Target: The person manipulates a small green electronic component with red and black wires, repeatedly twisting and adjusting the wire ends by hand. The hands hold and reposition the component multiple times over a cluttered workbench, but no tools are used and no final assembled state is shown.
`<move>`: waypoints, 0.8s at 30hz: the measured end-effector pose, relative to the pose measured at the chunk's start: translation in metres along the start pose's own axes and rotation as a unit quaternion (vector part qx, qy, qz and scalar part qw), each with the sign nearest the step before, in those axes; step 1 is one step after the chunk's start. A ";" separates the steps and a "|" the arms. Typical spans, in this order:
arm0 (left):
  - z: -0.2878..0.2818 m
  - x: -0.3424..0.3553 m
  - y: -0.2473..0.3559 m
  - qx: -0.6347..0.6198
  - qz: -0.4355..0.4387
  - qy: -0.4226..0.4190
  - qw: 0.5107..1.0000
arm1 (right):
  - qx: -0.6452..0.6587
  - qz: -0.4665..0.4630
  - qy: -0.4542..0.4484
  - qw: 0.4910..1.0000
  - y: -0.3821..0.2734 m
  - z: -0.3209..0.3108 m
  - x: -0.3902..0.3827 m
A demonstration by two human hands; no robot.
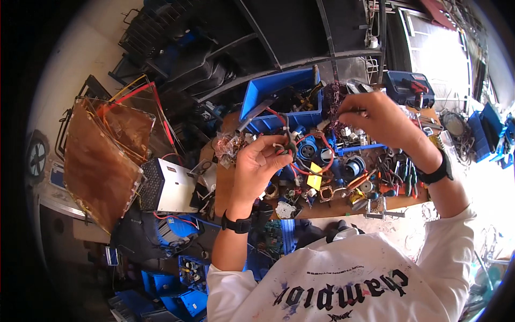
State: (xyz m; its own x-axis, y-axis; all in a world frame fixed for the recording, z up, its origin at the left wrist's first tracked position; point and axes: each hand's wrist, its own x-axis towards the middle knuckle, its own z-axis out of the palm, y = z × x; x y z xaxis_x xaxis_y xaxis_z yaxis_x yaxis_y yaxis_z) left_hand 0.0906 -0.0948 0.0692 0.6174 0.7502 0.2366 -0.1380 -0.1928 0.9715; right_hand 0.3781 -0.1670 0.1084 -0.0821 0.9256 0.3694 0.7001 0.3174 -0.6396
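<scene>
My left hand [260, 163] is closed around a bundle of red and black wires [288, 134], raised above the bench. A dark green coil-like part [290, 150] shows at the fingertips, and a red wire loop hangs from it to the right. My right hand [375, 115] is held higher and farther right, thumb and fingers pinched together. Something small and dark may sit between those fingertips, too small to make out. Below the hands lie blue round sockets [307, 148] and a yellow tag [314, 180].
A cluttered wooden workbench [252, 210] carries a blue bin [279, 102] of tools, several pliers [410, 180] and loose parts. An open dark tool case [402, 88] stands at the back right. A white box [174, 185] and brown panels [99, 161] stand to the left.
</scene>
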 end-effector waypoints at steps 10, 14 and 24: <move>0.005 0.006 0.013 -0.075 0.065 0.086 0.991 | 0.065 -0.179 0.054 0.980 -0.038 0.041 -0.002; 0.009 0.006 0.013 -0.070 0.104 0.106 0.986 | 0.051 -0.169 0.035 0.984 -0.047 0.053 0.000; 0.018 0.000 0.013 -0.089 0.150 0.068 0.982 | 0.194 -0.022 -0.016 0.981 -0.050 0.063 0.002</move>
State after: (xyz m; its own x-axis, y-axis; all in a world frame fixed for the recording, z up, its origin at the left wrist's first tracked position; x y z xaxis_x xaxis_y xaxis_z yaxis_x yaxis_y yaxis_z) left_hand 0.1027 -0.1086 0.0811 0.4213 0.7566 0.5000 -0.4382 -0.3128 0.8427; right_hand 0.2982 -0.1681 0.0984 -0.1324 0.9136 0.3845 0.3740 0.4053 -0.8342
